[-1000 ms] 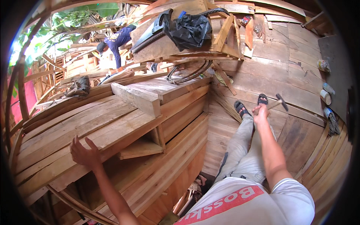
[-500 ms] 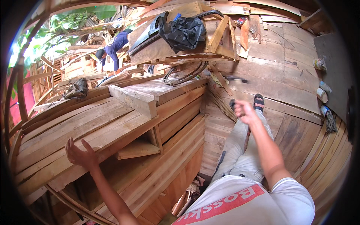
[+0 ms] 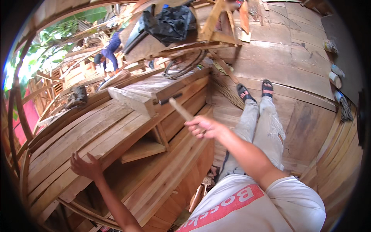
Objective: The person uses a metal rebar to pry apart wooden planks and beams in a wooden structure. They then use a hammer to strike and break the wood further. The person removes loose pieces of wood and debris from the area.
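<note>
My right hand [image 3: 201, 127] is wrapped round the pale wooden handle of a hammer [image 3: 180, 109]. The dark hammer head is close to the right end of a thick wooden block [image 3: 133, 102], near the edge of a plank-topped bench-like structure [image 3: 92, 133]; whether it touches anything I cannot tell. At the front edge of the planks rests my left hand [image 3: 85, 166], fingers spread and holding nothing. Below the block, a small wooden shelf piece [image 3: 143, 150] shows in an open compartment.
A black plastic bag [image 3: 172, 25] and a handsaw [image 3: 137, 36] lie on a raised board. Cable or hose loops [image 3: 185, 67] lie beyond the block. Another person [image 3: 111, 50] bends over at far left. Containers [image 3: 335, 80] line the right wall.
My right hand has swung the hammer leftward from above my feet to beside the wooden block. My left hand stays on the planks. The view has shifted slightly.
</note>
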A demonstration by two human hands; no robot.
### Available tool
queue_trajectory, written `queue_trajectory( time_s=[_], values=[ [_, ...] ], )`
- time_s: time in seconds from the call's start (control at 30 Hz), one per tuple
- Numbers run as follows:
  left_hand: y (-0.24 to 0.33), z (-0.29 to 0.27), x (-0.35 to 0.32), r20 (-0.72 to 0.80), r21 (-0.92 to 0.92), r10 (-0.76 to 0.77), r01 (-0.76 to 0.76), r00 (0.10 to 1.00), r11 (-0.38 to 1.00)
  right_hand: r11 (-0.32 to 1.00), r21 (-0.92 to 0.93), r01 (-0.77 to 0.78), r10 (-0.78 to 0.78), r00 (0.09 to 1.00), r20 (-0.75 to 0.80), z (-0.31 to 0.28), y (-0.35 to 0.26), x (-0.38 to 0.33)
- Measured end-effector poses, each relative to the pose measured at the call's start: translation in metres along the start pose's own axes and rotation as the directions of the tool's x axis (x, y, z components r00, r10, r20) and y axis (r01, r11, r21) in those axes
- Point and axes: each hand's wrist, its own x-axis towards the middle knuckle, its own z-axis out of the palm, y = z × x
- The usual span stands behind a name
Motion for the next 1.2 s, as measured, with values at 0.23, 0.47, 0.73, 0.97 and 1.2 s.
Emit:
queue_trajectory(
  time_s=[0.23, 0.47, 0.73, 0.97, 1.2],
  values=[
    [-0.019, -0.026, -0.009, 0.108, 0.133, -0.049, 0.035, 0.993, 0.991, 0.712, -0.118, 0.693, -0.594, 0.503, -0.628, -0.100, -0.081, -0.122],
    [-0.061, -0.078, -0.023, -0.032, 0.094, 0.030, -0.027, 0.999, 0.995, 0.664, -0.244, 0.706, -0.503, 0.181, -0.845, -0.165, -0.034, -0.054],
    [-0.042, -0.121, -0.061, -0.048, -0.122, -0.056, 0.050, 0.997, 0.991, 0.999, -0.020, 0.044, -0.046, 0.994, -0.094, -0.007, 0.004, -0.015],
    [0.011, -0.111, -0.178, 0.134, -0.477, -0.295, 0.322, 0.946, 0.818, 0.557, -0.178, 0.811, -0.658, 0.300, -0.691, -0.131, -0.083, -0.146],
    [0.064, -0.144, -0.209, 0.453, -0.494, -0.266, 0.488, 0.851, 0.720, 0.802, -0.070, 0.594, -0.426, 0.486, -0.763, -0.082, 0.006, 0.014]
  ],
)
